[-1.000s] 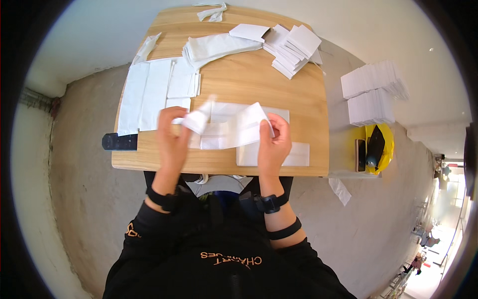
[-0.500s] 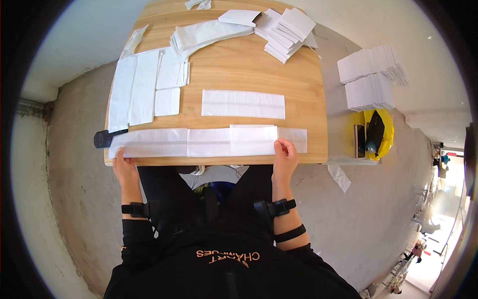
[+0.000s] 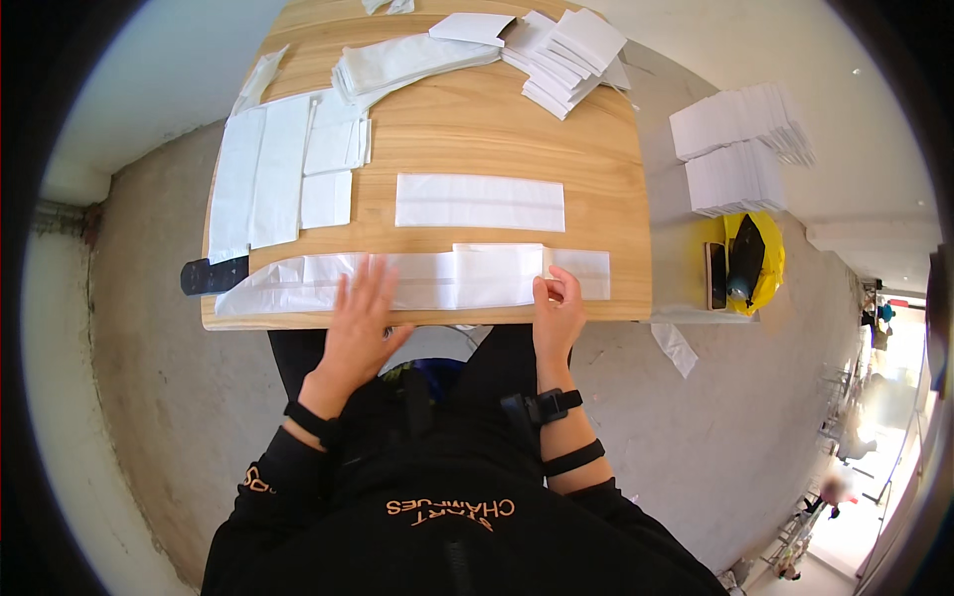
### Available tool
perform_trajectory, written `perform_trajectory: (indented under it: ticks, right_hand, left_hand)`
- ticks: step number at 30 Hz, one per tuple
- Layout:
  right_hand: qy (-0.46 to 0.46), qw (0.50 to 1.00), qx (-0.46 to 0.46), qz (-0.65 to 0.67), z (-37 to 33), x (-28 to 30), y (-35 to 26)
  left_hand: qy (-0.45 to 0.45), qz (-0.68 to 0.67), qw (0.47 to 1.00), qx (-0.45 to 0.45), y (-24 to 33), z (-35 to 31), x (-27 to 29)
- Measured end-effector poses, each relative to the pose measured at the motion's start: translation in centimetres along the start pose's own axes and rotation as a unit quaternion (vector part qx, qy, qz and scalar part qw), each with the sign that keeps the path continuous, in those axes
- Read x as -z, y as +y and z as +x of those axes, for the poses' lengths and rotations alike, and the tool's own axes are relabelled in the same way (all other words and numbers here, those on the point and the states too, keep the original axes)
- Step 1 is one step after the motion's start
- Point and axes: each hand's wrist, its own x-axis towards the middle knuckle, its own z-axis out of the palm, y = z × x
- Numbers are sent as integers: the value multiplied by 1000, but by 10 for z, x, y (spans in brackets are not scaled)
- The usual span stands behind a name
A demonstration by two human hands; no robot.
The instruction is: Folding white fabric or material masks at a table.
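A long, thin white strip [image 3: 425, 283], slightly see-through and creased, lies along the table's near edge. My left hand [image 3: 360, 328] is open with its fingers spread, over the middle-left part of the strip. Further right, a flat white paper panel [image 3: 499, 273] lies on the strip, and my right hand [image 3: 559, 310] pinches its lower right corner. The strip's end shows past that hand. Beyond it lies a separate flat white sleeve [image 3: 480, 202], touched by neither hand.
White sleeves [image 3: 276, 174] lie in rows on the table's left side. Behind are a fanned stack of sleeves [image 3: 407, 68] and a pile of white folded cards [image 3: 566, 62]. Off the right edge stand white stacks [image 3: 735, 149], a yellow bag [image 3: 767, 268] and a phone [image 3: 715, 275]. A dark object [image 3: 212, 277] sits at left.
My left hand has let go of the strip's left end and moved right, spreading open over its middle. My right hand stays pinched at the panel's corner.
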Motion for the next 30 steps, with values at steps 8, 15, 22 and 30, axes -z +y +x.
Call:
perform_trajectory:
  ticks: [8,15,22,30]
  right_hand:
    - [-6,995,24,-100,6,2,1]
    - [-8,989,64,-137,11,0,3]
    - [-9,985,73,-159,12,0,11]
    - [-27,956,209,-205,12,5,7]
  left_hand:
    - [-75,73,994,-29,-4,-1,-24]
    - [-77,76,994,-26,-4,-1,-23]
    - [-76,82,993,-27,-3,1,-23]
    - [-70,81,994,-31,-5,-4,-26]
